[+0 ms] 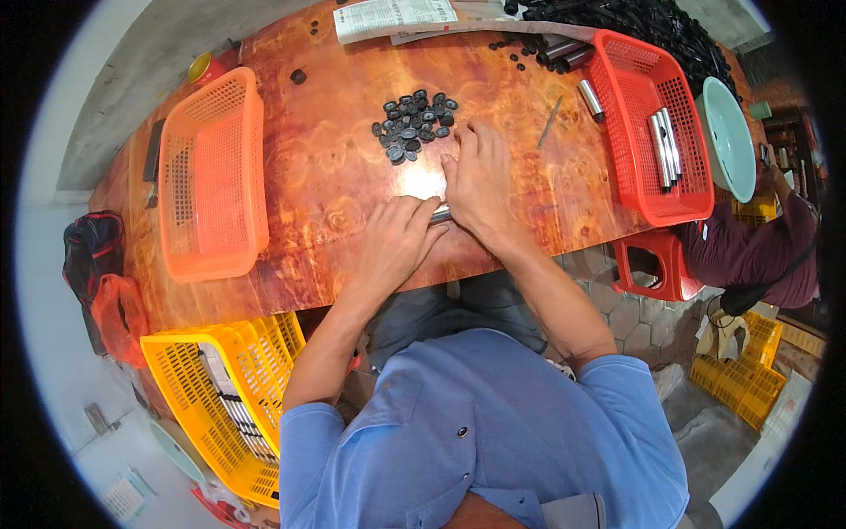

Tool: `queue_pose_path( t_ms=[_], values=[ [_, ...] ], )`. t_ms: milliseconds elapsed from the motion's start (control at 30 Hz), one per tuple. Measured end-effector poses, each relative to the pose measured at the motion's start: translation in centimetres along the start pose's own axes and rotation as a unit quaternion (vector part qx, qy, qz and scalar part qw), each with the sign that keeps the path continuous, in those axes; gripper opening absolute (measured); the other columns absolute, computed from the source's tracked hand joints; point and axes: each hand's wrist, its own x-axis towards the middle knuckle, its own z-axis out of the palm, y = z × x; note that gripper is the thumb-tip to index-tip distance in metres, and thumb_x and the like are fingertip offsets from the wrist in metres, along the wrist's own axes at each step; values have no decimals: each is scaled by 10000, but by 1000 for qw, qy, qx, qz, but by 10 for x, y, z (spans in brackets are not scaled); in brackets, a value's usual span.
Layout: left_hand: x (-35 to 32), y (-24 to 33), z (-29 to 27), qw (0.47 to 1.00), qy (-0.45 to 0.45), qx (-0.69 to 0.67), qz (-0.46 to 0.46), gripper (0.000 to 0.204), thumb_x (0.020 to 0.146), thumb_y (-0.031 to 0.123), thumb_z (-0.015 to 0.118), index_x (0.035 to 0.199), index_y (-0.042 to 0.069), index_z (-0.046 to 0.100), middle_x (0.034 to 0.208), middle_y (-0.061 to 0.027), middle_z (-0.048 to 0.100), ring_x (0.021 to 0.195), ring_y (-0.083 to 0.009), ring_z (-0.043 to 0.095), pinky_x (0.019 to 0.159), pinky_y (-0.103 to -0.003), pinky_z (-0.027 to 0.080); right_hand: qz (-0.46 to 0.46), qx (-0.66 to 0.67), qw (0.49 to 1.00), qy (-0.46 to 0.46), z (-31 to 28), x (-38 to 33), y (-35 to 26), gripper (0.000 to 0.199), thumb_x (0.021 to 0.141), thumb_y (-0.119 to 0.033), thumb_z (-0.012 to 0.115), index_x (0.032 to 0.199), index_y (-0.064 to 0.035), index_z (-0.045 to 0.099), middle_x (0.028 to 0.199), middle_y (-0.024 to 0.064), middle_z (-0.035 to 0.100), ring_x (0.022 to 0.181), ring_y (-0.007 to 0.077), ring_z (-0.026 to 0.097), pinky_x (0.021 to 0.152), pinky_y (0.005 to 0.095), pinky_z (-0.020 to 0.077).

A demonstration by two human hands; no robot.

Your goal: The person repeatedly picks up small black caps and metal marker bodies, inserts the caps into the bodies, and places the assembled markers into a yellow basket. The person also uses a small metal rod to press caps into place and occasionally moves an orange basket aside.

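Observation:
Both my hands meet near the front edge of a glossy orange-brown wooden table (335, 176). My left hand (397, 242) is closed around a short silver metal tube (441, 212), of which only a small bit shows between the hands. My right hand (478, 181) lies over the tube's other end, fingers bent and pointing away from me. Just beyond the right fingertips lies a pile of several small black round caps (412, 125).
An empty orange basket (211, 172) stands at the left. A red basket (656, 123) with metal tubes (663, 148) stands at the right, one loose tube (590, 99) beside it. Black parts (634, 26) are heaped at the back. A yellow crate (229, 397) sits on the floor, left. Another person (758, 251) sits at the right.

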Motion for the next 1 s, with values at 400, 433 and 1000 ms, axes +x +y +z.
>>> queue_pose_path(
  t_ms=[400, 433, 1000],
  values=[
    [-12, -12, 14, 1000, 9, -28, 8, 396, 773, 131, 791, 1148, 38, 702, 909, -38, 600, 840, -223, 596, 714, -366, 455, 4, 13, 1000, -20, 0, -6, -2, 525, 867, -144, 677, 1316, 51, 488, 1398, 259, 468, 1318, 431, 421, 1110, 570, 298],
    [-12, -13, 16, 1000, 7, -20, 14, 405, 771, 130, 788, 1157, 41, 703, 902, -34, 596, 828, -216, 590, 708, -360, 450, -1, 19, 1000, -14, 0, -9, -2, 525, 862, -140, 680, 1314, 51, 490, 1399, 259, 466, 1312, 433, 426, 1108, 570, 300],
    [-21, 17, -5, 739, 37, -609, -284, 320, 1045, 222, 582, 1273, -2, 575, 1017, -57, 646, 775, -76, 606, 676, -251, 522, 123, 329, 931, 97, 0, -9, 20, 328, 1021, -239, 548, 1214, 27, 568, 1150, 176, 561, 1092, 280, 555, 995, 380, 443]
  ],
)
